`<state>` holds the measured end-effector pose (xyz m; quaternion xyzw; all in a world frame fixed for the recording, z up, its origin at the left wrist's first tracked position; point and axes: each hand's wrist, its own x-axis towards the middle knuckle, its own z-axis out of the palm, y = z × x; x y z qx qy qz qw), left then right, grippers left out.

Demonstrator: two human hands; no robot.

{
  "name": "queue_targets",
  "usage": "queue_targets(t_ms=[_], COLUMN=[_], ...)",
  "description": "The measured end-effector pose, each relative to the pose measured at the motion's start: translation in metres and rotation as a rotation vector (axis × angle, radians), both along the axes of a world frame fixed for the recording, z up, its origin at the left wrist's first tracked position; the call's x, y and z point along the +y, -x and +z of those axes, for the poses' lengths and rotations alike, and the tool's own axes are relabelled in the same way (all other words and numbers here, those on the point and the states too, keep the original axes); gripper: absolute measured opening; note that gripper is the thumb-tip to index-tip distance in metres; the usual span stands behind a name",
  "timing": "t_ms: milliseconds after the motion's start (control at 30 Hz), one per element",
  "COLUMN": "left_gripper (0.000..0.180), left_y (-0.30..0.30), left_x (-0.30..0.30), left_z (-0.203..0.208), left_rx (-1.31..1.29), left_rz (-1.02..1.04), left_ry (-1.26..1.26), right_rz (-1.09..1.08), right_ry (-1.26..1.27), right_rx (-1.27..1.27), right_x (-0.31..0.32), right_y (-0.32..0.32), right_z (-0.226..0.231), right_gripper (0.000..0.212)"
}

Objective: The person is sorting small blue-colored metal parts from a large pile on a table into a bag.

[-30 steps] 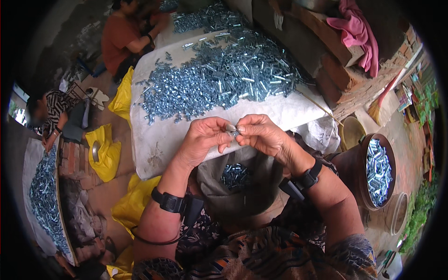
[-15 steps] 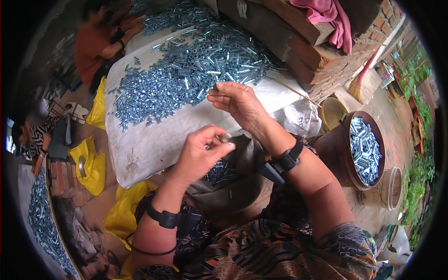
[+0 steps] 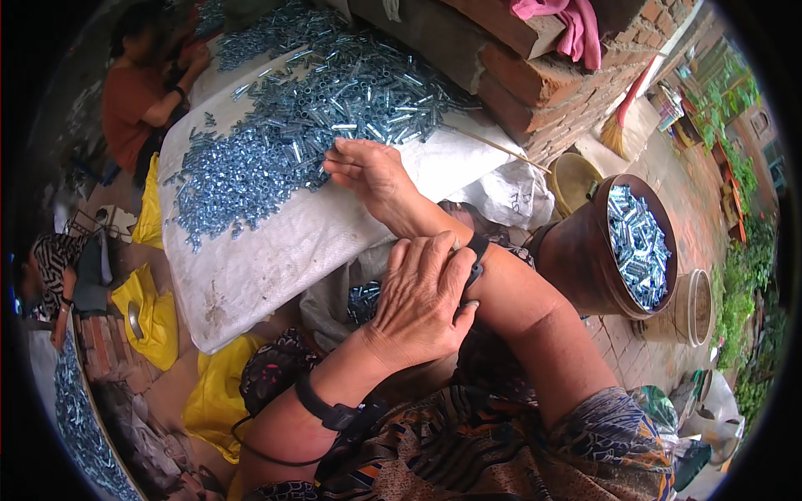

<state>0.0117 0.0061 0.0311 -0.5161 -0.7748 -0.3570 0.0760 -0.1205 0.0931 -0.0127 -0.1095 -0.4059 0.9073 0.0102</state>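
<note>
Right hand: the right hand [image 3: 372, 174] is out at the centre top of the frame, fingers together and stretched flat, tips touching the near edge of the bolt heap [image 3: 317, 108]; nothing clamped that I can see.
Left hand: the left hand [image 3: 422, 301] sits at frame centre, fingers spread and laid over the right forearm, just beside the black wrist strap [image 3: 478, 255]; whether anything is tucked under the palm, I cannot tell.
Bolts: small bluish-silver pieces, heaped on the white woven sack [image 3: 276, 250] across the upper left and centre.
Handling: I'd judge them hard, stiff, light singly but heavy in a heap, smooth-plated and apt to slip or roll; best pinched across the shank by fingertips, one or a few from the loose edge.
Nearby: a brown tub [image 3: 585, 259] at the right holds more pieces.
Others: a person in an orange top [image 3: 138, 100] sits at the upper left.
</note>
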Motion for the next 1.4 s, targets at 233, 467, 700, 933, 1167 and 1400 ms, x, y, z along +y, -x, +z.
queue_targets(t_ms=[233,467,700,933,1167,1400], left_gripper=[0.064,0.077,0.080,0.078,0.083,0.083], left_y=[0.001,-0.010,-0.011,-0.009,-0.015,-0.014], left_x=[0.014,0.008,0.014,0.018,0.013,0.016], left_z=[-0.019,-0.010,-0.016,-0.022,-0.012,-0.022], left_rx=[0.089,0.033,0.124,0.191,0.162,0.191], left_rz=[0.017,-0.041,0.034,0.063,-0.002,0.049], left_ry=[-0.045,0.057,0.072,0.031,0.092,0.060], right_rz=[-0.036,-0.060,-0.085,-0.065,-0.050,-0.049], right_ry=[0.036,0.041,0.033,-0.003,0.004,-0.024], right_rx=[-0.001,-0.006,-0.013,-0.037,-0.001,0.016], right_x=[0.002,0.012,0.011,0.007,0.008,0.002], right_y=[0.004,0.003,0.004,0.004,0.003,0.002], right_z=[-0.008,-0.011,-0.011,-0.013,-0.018,-0.019], right_gripper=[0.022,0.022,0.024,0.026,0.025,0.025])
